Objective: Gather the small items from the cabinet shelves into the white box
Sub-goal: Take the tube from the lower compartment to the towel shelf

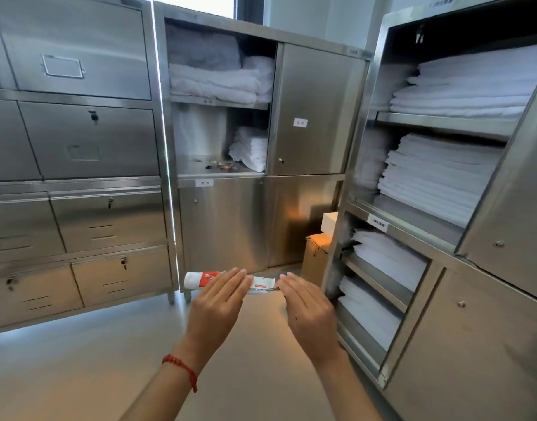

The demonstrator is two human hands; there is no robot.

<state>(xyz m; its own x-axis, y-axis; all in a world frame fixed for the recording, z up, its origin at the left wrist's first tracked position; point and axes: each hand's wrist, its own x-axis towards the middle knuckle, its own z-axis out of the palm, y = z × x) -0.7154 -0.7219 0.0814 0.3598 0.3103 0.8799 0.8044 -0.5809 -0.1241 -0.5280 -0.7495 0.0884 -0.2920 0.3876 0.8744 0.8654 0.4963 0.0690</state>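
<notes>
Head view, left to right: left hand (217, 302) gripping white-and-red tube (200, 279) at lower centre; right hand (306, 308) pinching tube's tail end. Small items (220, 165) left on mid-frame cabinet shelf (188, 168). White box (329, 222) centre-right, contents unseen. Task likely early.

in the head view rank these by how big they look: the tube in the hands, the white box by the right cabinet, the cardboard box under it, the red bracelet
1. tube
2. cardboard box, partly hidden
3. white box, partly hidden
4. red bracelet

The tube is nearest the camera, so its rank is unsure.
</notes>
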